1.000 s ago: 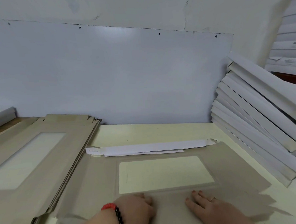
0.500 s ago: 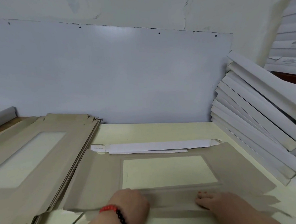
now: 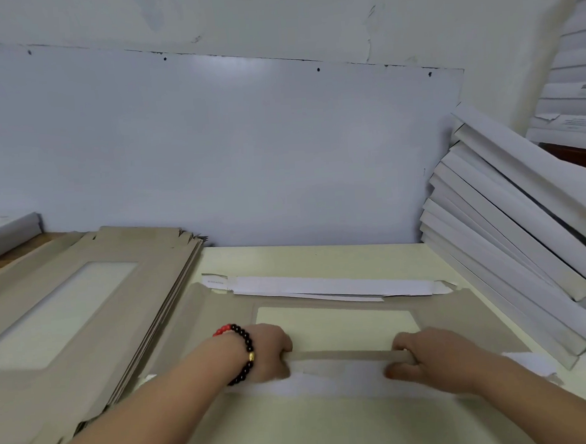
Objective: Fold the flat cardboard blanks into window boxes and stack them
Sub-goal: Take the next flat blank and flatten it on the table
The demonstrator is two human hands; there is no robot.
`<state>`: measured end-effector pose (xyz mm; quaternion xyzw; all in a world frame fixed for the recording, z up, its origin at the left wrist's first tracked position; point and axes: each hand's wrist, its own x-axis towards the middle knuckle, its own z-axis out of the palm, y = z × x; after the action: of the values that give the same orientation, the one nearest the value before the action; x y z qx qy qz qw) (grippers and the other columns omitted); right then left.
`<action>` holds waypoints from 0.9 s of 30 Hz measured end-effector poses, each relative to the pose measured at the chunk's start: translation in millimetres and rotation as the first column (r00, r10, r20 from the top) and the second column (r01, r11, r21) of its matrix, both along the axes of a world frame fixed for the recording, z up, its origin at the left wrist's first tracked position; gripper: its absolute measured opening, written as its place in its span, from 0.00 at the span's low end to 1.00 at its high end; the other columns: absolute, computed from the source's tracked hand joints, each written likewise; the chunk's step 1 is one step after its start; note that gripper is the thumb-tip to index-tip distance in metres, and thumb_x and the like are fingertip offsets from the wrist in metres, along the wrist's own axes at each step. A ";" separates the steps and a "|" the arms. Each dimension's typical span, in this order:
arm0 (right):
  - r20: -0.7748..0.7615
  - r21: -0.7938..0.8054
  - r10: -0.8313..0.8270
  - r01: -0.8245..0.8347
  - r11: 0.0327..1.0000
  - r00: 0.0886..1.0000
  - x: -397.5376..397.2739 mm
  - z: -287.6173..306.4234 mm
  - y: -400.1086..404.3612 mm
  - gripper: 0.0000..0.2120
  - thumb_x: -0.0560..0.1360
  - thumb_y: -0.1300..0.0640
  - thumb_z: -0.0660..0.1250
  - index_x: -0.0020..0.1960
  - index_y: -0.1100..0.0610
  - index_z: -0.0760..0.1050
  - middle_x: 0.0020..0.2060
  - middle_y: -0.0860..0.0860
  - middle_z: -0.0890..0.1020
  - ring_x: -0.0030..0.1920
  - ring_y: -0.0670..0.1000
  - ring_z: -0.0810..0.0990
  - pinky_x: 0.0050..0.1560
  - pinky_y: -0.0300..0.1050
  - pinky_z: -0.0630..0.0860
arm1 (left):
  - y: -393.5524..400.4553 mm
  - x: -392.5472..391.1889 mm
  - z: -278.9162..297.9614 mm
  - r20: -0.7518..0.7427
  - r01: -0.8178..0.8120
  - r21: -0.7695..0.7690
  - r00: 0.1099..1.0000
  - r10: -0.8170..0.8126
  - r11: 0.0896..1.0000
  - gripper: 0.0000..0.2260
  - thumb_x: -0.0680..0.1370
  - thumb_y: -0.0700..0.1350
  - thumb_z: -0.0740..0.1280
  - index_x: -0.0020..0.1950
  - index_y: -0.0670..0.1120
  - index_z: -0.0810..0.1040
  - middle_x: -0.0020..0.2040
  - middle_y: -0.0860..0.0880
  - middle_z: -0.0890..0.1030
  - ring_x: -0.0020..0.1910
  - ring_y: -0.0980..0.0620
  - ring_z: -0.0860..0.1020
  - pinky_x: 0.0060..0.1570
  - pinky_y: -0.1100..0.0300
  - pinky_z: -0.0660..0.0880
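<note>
A cardboard blank with a window lies flat on the table, between a pile of flat blanks on the left and leaning stacked boxes on the right. The left hand and right hand both curl their fingers round the blank's near flap, which is folded up.

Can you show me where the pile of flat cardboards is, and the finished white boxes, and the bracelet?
pile of flat blanks (image 3: 94,313), head view, top sheet's grey border.
finished white boxes (image 3: 511,229), head view, side of a leaning box.
bead bracelet (image 3: 246,348), head view, black beads on the left wrist.
</note>
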<state>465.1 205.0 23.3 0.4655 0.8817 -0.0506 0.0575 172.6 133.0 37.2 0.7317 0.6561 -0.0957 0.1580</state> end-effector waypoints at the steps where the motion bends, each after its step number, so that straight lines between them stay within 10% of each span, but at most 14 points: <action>1: -0.022 0.073 -0.004 0.006 0.997 1.000 -0.8 -4.6 1.0 0.30 0.67 0.22 0.49 0.52 0.43 0.70 0.37 0.42 0.75 0.42 0.47 0.74 0.41 0.44 0.68 | 3.9 -2.1 1.0 0.041 -0.021 -0.012 0.999 0.021 1.000 0.09 0.76 0.53 0.64 0.43 0.48 0.73 0.35 0.54 0.72 0.35 0.52 0.73 0.34 0.62 0.68; 6: -0.013 0.330 0.032 -0.026 0.943 0.999 -20.1 -24.3 -1.6 0.31 0.76 0.31 0.47 0.71 0.46 0.65 0.60 0.42 0.76 0.63 0.47 0.73 0.74 0.46 0.53 | 19.0 -2.6 -3.9 0.030 -0.074 0.179 0.997 0.070 0.981 0.19 0.75 0.61 0.64 0.62 0.55 0.75 0.55 0.54 0.79 0.54 0.51 0.76 0.49 0.61 0.71; 10: -0.129 0.500 0.026 0.042 0.865 0.991 -52.2 -36.7 -19.9 0.24 0.72 0.46 0.68 0.64 0.56 0.78 0.60 0.49 0.81 0.60 0.49 0.79 0.70 0.52 0.60 | 21.1 19.3 -35.9 -0.063 0.000 0.422 0.998 0.029 0.907 0.25 0.78 0.60 0.58 0.73 0.54 0.61 0.67 0.50 0.72 0.69 0.47 0.67 0.69 0.52 0.60; 17: -0.099 0.287 0.024 0.006 0.958 0.995 -103.1 -57.8 -52.2 0.25 0.71 0.50 0.55 0.62 0.57 0.80 0.63 0.50 0.79 0.63 0.50 0.78 0.67 0.50 0.49 | 14.7 46.3 -81.0 -0.018 -0.007 0.402 1.000 0.015 0.916 0.27 0.82 0.53 0.44 0.79 0.47 0.41 0.79 0.49 0.41 0.76 0.45 0.34 0.70 0.47 0.29; 22: -0.056 0.178 0.098 -0.086 0.980 0.994 -57.9 -73.2 -20.1 0.28 0.82 0.45 0.42 0.79 0.52 0.39 0.76 0.45 0.36 0.76 0.45 0.34 0.59 0.38 0.21 | 14.4 17.1 -86.8 -0.060 0.005 0.295 0.998 0.013 0.955 0.29 0.81 0.59 0.41 0.79 0.48 0.42 0.79 0.51 0.39 0.76 0.48 0.34 0.73 0.48 0.33; 27: 0.006 0.108 0.002 -0.002 0.994 1.000 3.8 -75.1 5.1 0.29 0.82 0.42 0.40 0.78 0.49 0.35 0.70 0.40 0.29 0.70 0.41 0.27 0.59 0.33 0.20 | 11.0 -22.9 -92.1 -0.077 -0.023 0.278 0.996 0.046 0.960 0.30 0.80 0.63 0.41 0.79 0.52 0.41 0.79 0.53 0.39 0.76 0.50 0.35 0.74 0.51 0.35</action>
<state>468.9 210.1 -51.7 0.4671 0.8835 -0.0013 0.0351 149.7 144.0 -54.9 0.7303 0.6818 -0.0305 0.0284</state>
